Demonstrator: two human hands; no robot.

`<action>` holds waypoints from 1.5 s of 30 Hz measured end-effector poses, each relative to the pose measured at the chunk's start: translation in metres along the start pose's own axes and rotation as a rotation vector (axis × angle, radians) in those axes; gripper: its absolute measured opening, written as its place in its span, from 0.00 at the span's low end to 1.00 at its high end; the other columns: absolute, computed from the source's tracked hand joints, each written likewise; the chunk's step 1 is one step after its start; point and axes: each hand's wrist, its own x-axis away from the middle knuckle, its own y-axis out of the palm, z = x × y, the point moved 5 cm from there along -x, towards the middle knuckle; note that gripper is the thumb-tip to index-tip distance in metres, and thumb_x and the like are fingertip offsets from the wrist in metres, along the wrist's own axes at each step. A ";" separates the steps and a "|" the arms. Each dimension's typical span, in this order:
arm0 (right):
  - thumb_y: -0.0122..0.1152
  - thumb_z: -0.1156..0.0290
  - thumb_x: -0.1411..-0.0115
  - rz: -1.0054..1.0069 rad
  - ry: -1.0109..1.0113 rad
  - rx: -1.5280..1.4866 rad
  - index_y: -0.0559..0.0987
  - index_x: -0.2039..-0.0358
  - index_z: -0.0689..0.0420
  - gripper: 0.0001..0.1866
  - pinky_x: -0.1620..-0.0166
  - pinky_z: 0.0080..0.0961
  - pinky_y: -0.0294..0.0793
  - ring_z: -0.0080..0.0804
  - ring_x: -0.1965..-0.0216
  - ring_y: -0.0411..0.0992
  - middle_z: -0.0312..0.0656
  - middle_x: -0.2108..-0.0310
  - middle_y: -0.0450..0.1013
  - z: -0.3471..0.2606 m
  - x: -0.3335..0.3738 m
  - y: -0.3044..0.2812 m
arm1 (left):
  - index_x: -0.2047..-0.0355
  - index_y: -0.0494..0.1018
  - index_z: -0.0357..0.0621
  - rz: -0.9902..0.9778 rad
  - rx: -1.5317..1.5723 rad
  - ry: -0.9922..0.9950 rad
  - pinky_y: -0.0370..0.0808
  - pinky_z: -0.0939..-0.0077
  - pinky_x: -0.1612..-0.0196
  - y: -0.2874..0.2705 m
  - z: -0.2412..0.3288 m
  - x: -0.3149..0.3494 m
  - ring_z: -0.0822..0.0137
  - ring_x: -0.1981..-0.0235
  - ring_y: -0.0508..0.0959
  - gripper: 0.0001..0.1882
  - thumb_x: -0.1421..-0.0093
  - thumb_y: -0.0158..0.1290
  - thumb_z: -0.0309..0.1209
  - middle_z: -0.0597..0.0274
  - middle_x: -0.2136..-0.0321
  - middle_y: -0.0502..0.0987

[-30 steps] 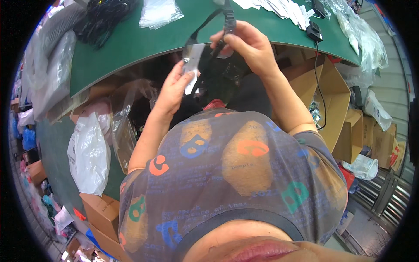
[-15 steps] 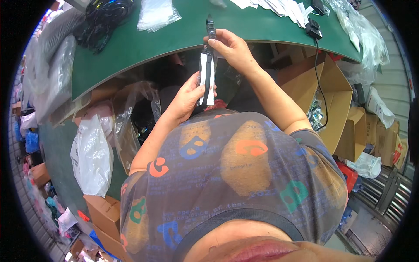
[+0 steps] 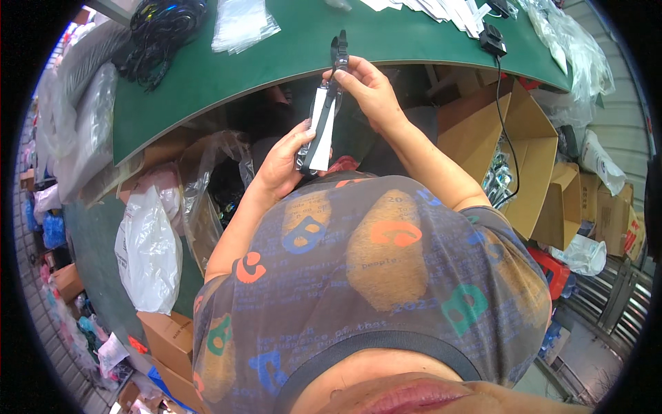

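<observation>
A narrow white card [image 3: 323,141] stands tilted in front of my body, its lower part gripped by my left hand [image 3: 281,162]. Along the card runs a black strap [image 3: 321,131], and some shiny clear plastic shows at its edges. At the card's upper end, my right hand [image 3: 372,93] pinches the strap between thumb and fingers. Above those fingertips a black buckle-like end [image 3: 340,48] sticks up over the edge of the green table. The fingers of my left hand behind the card are partly hidden.
On the green table [image 3: 296,41] lie clear plastic bags [image 3: 243,24], a bundle of black cords [image 3: 162,34], white paper slips [image 3: 441,10] and a black adapter [image 3: 492,40] with a hanging cable. An open cardboard box [image 3: 531,152] is at right, a white plastic bag [image 3: 148,248] at left.
The card has tilted, its lower end swinging left with my left hand. My right hand has shifted slightly right and down, and the buckle-like end with it.
</observation>
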 end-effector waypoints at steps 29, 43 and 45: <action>0.68 0.76 0.53 -0.317 -0.878 1.149 0.79 0.54 0.53 0.22 0.50 0.38 0.75 0.40 0.53 0.75 0.41 0.58 0.76 -0.033 0.064 0.023 | 0.42 0.62 0.37 -0.125 0.252 -0.333 0.75 0.77 0.79 -0.005 -0.012 0.024 0.65 0.68 0.76 0.25 0.40 0.50 0.24 0.53 0.60 0.73; 0.58 0.66 0.41 -0.931 -1.040 1.347 0.77 0.48 0.49 0.19 0.54 0.30 0.69 0.31 0.53 0.72 0.33 0.60 0.72 -0.031 0.064 0.037 | 0.48 0.67 0.42 0.027 0.386 -0.391 0.73 0.80 0.81 -0.004 -0.023 0.031 0.68 0.69 0.77 0.14 0.30 0.49 0.33 0.55 0.61 0.75; 0.64 0.66 0.46 -0.974 -0.767 1.298 0.78 0.50 0.50 0.21 0.49 0.34 0.71 0.36 0.47 0.72 0.37 0.52 0.74 -0.028 0.058 0.036 | 0.48 0.67 0.41 -0.012 0.347 -0.405 0.73 0.80 0.81 -0.007 -0.026 0.031 0.68 0.69 0.77 0.14 0.31 0.49 0.33 0.55 0.61 0.75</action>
